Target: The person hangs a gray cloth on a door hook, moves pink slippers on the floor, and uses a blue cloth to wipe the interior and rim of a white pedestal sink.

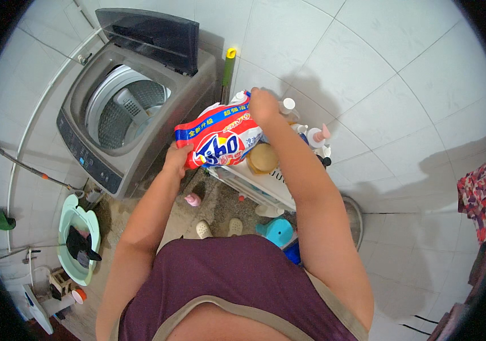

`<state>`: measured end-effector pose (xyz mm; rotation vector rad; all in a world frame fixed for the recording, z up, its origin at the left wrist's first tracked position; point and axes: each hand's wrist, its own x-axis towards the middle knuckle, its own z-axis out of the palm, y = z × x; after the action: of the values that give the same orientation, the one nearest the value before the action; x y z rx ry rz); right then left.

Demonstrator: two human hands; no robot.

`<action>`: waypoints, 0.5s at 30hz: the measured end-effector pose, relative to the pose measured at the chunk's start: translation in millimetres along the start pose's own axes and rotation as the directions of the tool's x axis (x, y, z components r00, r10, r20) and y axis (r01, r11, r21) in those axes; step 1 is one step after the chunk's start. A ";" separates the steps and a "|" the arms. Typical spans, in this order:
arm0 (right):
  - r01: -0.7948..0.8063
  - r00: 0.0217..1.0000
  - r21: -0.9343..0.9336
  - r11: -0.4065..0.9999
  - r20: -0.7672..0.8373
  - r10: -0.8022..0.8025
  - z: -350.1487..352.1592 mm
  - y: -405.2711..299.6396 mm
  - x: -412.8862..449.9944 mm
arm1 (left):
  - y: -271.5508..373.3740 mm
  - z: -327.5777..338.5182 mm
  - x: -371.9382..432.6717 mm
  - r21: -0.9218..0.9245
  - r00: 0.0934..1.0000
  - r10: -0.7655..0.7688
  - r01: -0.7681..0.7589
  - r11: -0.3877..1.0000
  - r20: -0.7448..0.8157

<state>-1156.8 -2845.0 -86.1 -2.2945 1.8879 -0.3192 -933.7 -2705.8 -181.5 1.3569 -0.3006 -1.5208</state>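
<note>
A red, white and blue plastic bag of laundry detergent [221, 138] is stretched between my two hands, its printed face towards me. My left hand [177, 160] grips its lower left corner. At the upper right end, my right hand [264, 106] pinches the bag's edge. The bag is held beside a grey top-loading washing machine [140, 179], above the near end of a white shelf unit [236, 177]. The machine's dark lid [153, 40] stands raised, showing the perforated metal drum [147, 91]. Just right of the bag, a round jar with a tan lid [263, 157] sits on the shelf top.
Several bottles, one a pump bottle with a pink head [319, 135], crowd the shelf by the tiled wall. On the floor are a pink bottle [192, 199], a turquoise plastic vessel [279, 231] and a pale green basin [66, 255] holding dark cloth. A green-handled pole [228, 70] leans behind.
</note>
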 end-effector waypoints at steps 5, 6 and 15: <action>0.005 0.995 -0.063 0.998 0.100 0.002 0.4 -3.6 2.8 | 26.8 34.1 -50.5 0.882 0.665 0.717 -0.445 0.154 0.211; 0.011 0.989 -0.069 0.998 0.151 -0.001 2.0 -7.5 2.8 | 28.8 38.2 -54.8 0.877 0.613 0.684 -0.473 -0.084 0.395; 0.030 0.999 -0.044 0.999 0.038 -0.028 -4.1 -16.1 -12.6 | 17.4 102.0 -47.6 0.807 0.733 0.353 -0.464 -0.364 0.581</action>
<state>-1144.9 -2829.4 -79.0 -2.3411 1.8639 -0.2382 -1018.8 -2718.8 -107.0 1.8675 -2.2645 -0.2888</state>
